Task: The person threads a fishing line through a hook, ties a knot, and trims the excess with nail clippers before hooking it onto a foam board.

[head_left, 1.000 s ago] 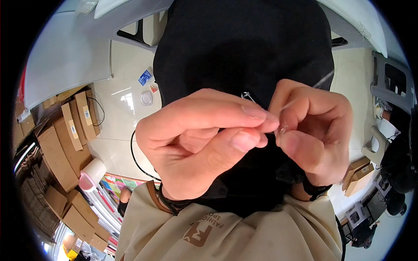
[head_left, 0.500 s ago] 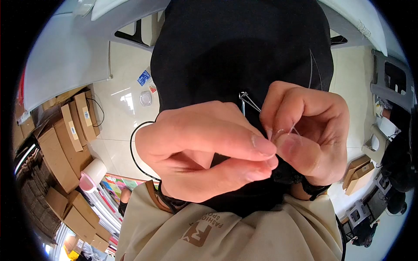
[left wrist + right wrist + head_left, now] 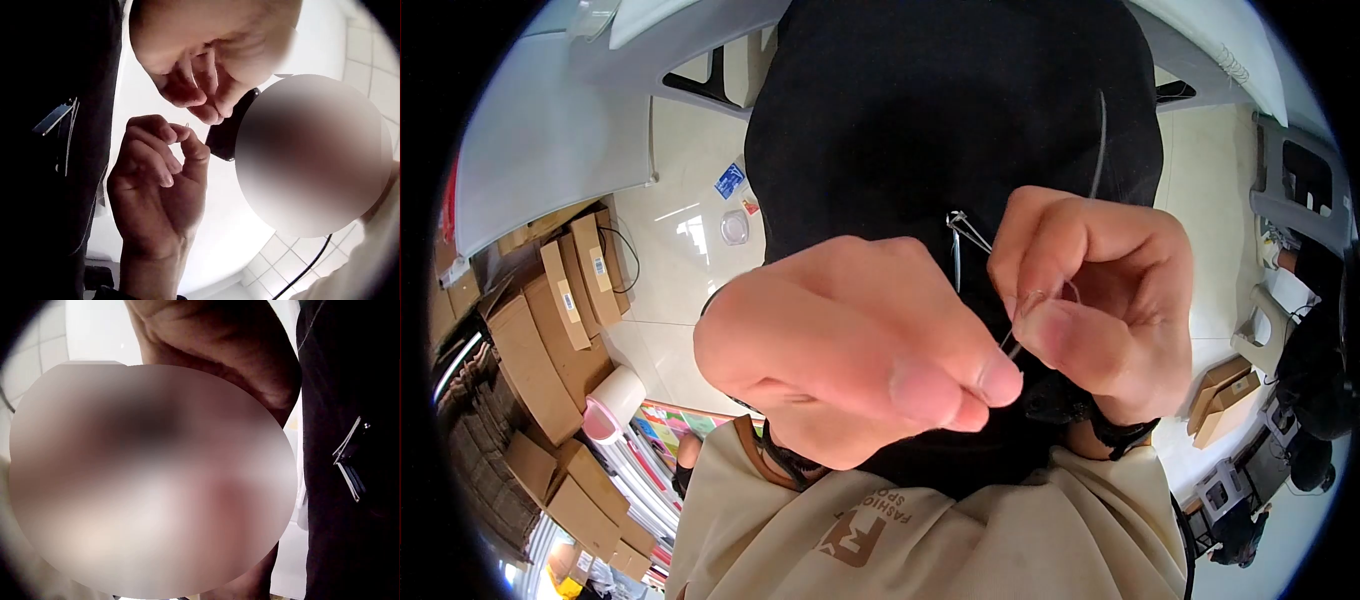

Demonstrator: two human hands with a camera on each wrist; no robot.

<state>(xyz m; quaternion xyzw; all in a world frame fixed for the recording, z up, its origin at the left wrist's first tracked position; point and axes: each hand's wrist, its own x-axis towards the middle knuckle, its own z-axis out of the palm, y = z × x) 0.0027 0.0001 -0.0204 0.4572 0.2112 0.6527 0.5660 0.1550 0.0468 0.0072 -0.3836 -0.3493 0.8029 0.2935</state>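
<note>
A thin clear line (image 3: 1102, 140) rises above my right hand (image 3: 1115, 305), whose thumb and forefinger pinch it; a small loop shows at those fingertips. My left hand (image 3: 850, 350) is turned knuckles up, fingertips pressed together around the line's lower part, a short stretch of which crosses the gap. In the left wrist view my left hand (image 3: 219, 47) is above and my right hand (image 3: 156, 181) below. A metal nail clipper (image 3: 958, 235) lies unfolded on the black cloth (image 3: 880, 130) behind the hands, also seen in the right wrist view (image 3: 350, 462).
Grey plastic stools (image 3: 1305, 175) stand at the right. Cardboard boxes (image 3: 550, 330) and a pink-white bin (image 3: 612, 400) are at the left. A blue packet (image 3: 729, 180) and a clear lid (image 3: 735, 227) lie on the floor. A cream apron (image 3: 1000, 520) covers the lap.
My left hand has rolled over, its knuckles now up, and its fingertips have moved down from my right fingertips. The line above my right hand has shifted, and more of the clipper shows.
</note>
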